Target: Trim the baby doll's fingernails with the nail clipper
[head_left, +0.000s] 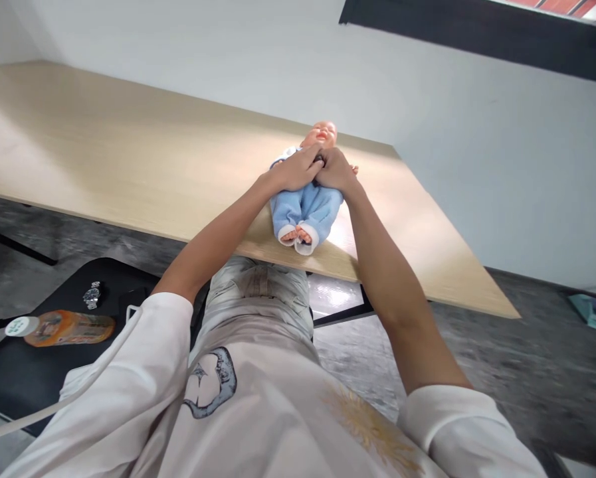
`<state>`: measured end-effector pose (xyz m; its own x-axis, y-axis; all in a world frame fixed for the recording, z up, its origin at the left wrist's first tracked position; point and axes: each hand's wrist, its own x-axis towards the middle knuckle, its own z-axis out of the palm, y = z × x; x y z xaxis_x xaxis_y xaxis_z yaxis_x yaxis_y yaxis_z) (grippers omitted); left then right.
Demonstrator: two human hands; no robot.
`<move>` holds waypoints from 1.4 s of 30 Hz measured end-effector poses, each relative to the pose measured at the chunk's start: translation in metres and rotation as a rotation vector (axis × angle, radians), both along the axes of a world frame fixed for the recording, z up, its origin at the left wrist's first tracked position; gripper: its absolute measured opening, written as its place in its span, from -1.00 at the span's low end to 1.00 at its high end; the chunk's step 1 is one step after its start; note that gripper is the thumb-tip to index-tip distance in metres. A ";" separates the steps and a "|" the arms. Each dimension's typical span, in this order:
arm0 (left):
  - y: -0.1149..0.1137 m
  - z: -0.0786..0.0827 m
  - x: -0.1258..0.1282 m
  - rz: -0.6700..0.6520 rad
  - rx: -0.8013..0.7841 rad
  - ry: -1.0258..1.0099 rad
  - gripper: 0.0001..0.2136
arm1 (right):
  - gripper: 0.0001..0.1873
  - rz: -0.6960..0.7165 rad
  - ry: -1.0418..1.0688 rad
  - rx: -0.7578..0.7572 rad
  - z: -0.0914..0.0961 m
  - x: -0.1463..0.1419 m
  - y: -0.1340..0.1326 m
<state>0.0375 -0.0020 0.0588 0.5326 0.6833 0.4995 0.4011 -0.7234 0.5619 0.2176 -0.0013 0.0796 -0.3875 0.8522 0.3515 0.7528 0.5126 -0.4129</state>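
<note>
A baby doll [307, 209] in light blue clothes lies on its back on the wooden table [128, 166], bare feet toward me and head by the far edge. My left hand [294, 171] and my right hand [335, 170] meet over the doll's chest, fingers curled and pressed together on the top of its outfit. What the fingertips pinch is hidden between the two hands.
A black bench [28, 372] at the lower left carries an orange drink bottle [63, 328] lying on its side and a wristwatch [92, 295]. A white cable [78, 385] runs across my shirt. A teal object [594, 312] lies on the grey floor at right.
</note>
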 end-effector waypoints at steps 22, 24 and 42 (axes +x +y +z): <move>-0.023 0.015 -0.002 0.077 -0.039 0.097 -0.71 | -0.87 0.071 0.060 0.055 -0.012 0.006 0.015; -0.023 0.014 -0.002 0.077 -0.036 0.093 -0.70 | -0.85 0.080 0.050 0.068 -0.010 0.004 0.012; -0.017 0.012 -0.002 0.062 -0.027 0.080 -0.70 | -0.97 0.002 -0.030 0.031 -0.006 0.000 0.005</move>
<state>0.0353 -0.0195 0.0712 0.5260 0.7291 0.4380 0.4890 -0.6806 0.5456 0.2180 0.0040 0.0738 -0.4000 0.8402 0.3661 0.7636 0.5264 -0.3739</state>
